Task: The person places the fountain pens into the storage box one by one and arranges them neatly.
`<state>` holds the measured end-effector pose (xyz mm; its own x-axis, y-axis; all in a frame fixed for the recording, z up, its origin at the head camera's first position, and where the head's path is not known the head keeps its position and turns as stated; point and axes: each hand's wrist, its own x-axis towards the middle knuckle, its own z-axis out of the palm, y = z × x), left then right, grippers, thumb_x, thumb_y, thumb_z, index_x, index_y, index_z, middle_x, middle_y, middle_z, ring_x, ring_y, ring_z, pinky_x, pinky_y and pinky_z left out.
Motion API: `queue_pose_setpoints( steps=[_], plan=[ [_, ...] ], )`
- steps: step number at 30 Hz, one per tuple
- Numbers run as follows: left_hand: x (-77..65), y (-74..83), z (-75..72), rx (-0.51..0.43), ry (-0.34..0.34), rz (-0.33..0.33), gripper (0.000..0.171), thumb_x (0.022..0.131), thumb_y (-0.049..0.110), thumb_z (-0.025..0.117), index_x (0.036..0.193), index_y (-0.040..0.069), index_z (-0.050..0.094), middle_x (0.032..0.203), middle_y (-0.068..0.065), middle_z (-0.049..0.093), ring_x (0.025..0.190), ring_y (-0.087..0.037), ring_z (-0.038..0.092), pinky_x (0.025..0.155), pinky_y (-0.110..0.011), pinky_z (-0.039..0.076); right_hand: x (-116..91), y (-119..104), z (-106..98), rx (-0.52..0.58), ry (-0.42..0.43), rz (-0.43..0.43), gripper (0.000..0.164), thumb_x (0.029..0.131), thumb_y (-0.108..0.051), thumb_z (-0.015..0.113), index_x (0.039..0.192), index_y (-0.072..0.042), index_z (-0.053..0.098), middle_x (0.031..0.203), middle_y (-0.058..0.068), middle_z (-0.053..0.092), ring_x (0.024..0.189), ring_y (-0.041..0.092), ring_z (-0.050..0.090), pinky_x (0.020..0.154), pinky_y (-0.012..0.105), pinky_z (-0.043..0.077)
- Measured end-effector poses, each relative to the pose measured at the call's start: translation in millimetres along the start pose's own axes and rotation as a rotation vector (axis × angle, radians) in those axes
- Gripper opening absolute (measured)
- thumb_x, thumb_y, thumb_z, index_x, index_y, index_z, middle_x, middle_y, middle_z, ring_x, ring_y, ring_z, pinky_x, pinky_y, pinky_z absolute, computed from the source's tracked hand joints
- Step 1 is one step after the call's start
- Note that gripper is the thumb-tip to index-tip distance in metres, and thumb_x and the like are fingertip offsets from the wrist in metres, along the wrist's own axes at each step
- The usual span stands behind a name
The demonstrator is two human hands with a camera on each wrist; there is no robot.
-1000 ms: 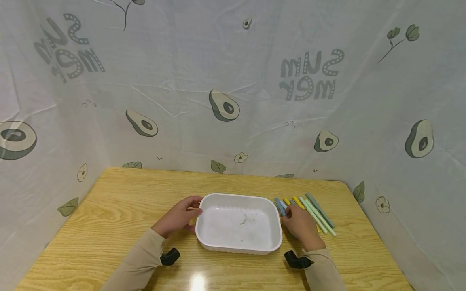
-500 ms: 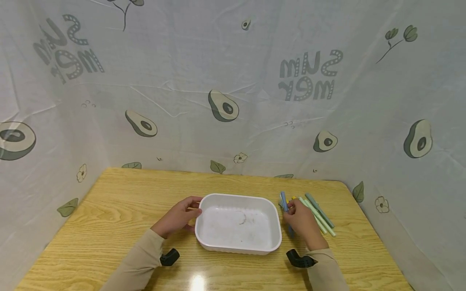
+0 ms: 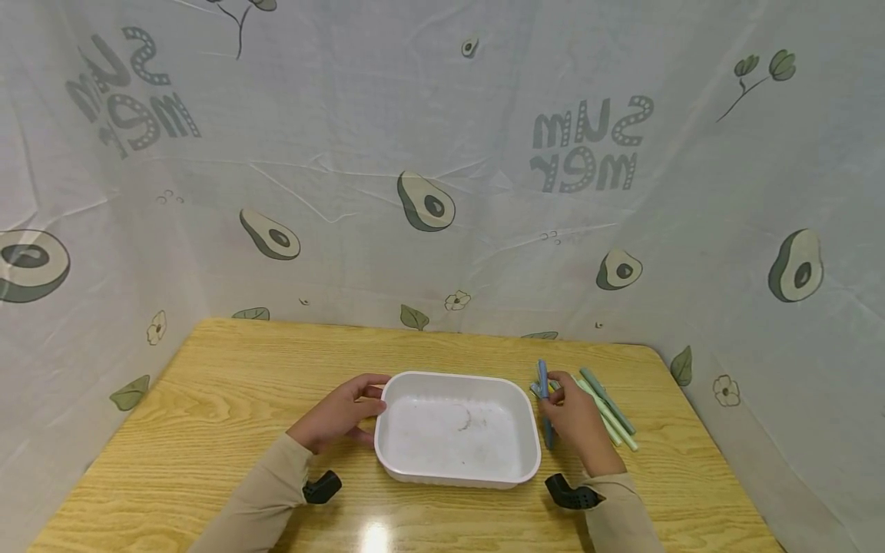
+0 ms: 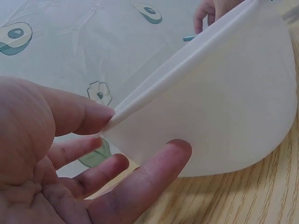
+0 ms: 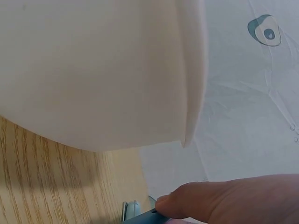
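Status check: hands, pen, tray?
Left hand touching white tray. Right hand pinching blue pen, outside tray. Possible snag: green pens beside right hand.

Pale avocado-print cloth (image 3: 346, 115) around wood-grain table (image 3: 235, 376); bright glare (image 3: 376, 535) toward front.

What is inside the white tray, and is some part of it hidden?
In the white tray, I see only faint marks on its floor. Its near rim hides a strip inside, so I cannot tell about that part.
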<state>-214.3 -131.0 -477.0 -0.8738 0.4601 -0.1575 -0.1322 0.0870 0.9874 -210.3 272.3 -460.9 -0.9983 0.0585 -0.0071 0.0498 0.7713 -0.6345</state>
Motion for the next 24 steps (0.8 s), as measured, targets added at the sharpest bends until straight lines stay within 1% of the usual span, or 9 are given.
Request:
queue_pose_setpoints(
  steps=[3, 6, 11, 14, 18, 22, 24],
  plan=[
    [-1.0, 0.8, 0.4, -0.008, 0.007, -0.001, 0.051, 0.106, 0.006, 0.054, 0.155, 0.003, 0.041, 0.136, -0.032, 0.045, 0.110, -0.040, 0.064, 0.076, -0.049, 0.064, 2, -1, 1, 0.039, 0.010, 0.009, 0.054, 0.100, -0.009, 0.064, 0.150, -0.001, 0.044, 0.107, 0.017, 0.064, 0.078, 0.023, 0.068, 0.059, 0.032, 0.059],
    [-1.7, 1.5, 1.1, -0.003, 0.031, -0.005, 0.052, 0.105, 0.006, 0.055, 0.155, 0.003, 0.041, 0.136, -0.031, 0.046, 0.110, -0.040, 0.063, 0.074, -0.049, 0.064, 3, -1, 2, 0.083, 0.023, 0.010, 0.054, 0.101, -0.007, 0.064, 0.150, -0.002, 0.042, 0.108, 0.019, 0.062, 0.083, 0.026, 0.069, 0.060, 0.032, 0.062],
    [-1.2, 1.3, 0.9, 0.014, 0.080, -0.009, 0.051, 0.103, 0.006, 0.056, 0.153, 0.003, 0.045, 0.134, -0.029, 0.049, 0.109, -0.036, 0.064, 0.072, -0.048, 0.065, 5, -1, 3, 0.131, 0.048, 0.002, 0.055, 0.100, -0.006, 0.066, 0.150, -0.003, 0.043, 0.114, 0.021, 0.060, 0.086, 0.026, 0.066, 0.061, 0.032, 0.063],
    [-0.1, 0.2, 0.8, 0.021, 0.103, -0.016, 0.050, 0.102, 0.005, 0.057, 0.152, 0.004, 0.047, 0.132, -0.028, 0.051, 0.107, -0.035, 0.064, 0.071, -0.047, 0.065, 5, -2, 2, 0.128, 0.060, -0.011, 0.057, 0.100, -0.007, 0.066, 0.151, -0.004, 0.043, 0.116, 0.020, 0.060, 0.087, 0.025, 0.063, 0.062, 0.031, 0.062],
    [1.7, -0.6, 1.4, 0.014, 0.114, -0.022, 0.050, 0.102, 0.005, 0.058, 0.151, 0.005, 0.048, 0.131, -0.027, 0.053, 0.105, -0.034, 0.065, 0.070, -0.046, 0.065, 5, -5, 0, 0.122, 0.078, -0.026, 0.063, 0.099, -0.008, 0.067, 0.155, -0.006, 0.039, 0.116, 0.020, 0.061, 0.087, 0.025, 0.063, 0.062, 0.030, 0.062],
    [2.4, -0.1, 1.2, 0.015, 0.106, -0.013, 0.051, 0.102, 0.005, 0.058, 0.152, 0.004, 0.047, 0.131, -0.028, 0.052, 0.104, -0.033, 0.065, 0.071, -0.046, 0.065, 3, -9, -3, 0.118, 0.103, -0.037, 0.066, 0.099, -0.008, 0.069, 0.157, -0.007, 0.037, 0.117, 0.020, 0.062, 0.087, 0.026, 0.064, 0.060, 0.029, 0.061],
    [1.9, 0.1, 1.0, 0.017, 0.103, -0.007, 0.052, 0.102, 0.005, 0.058, 0.153, 0.004, 0.046, 0.131, -0.029, 0.052, 0.104, -0.033, 0.065, 0.070, -0.046, 0.065, 2, -12, -4, 0.097, 0.119, -0.050, 0.066, 0.098, -0.008, 0.069, 0.157, -0.007, 0.038, 0.117, 0.020, 0.063, 0.087, 0.027, 0.064, 0.059, 0.028, 0.059]
  ],
)
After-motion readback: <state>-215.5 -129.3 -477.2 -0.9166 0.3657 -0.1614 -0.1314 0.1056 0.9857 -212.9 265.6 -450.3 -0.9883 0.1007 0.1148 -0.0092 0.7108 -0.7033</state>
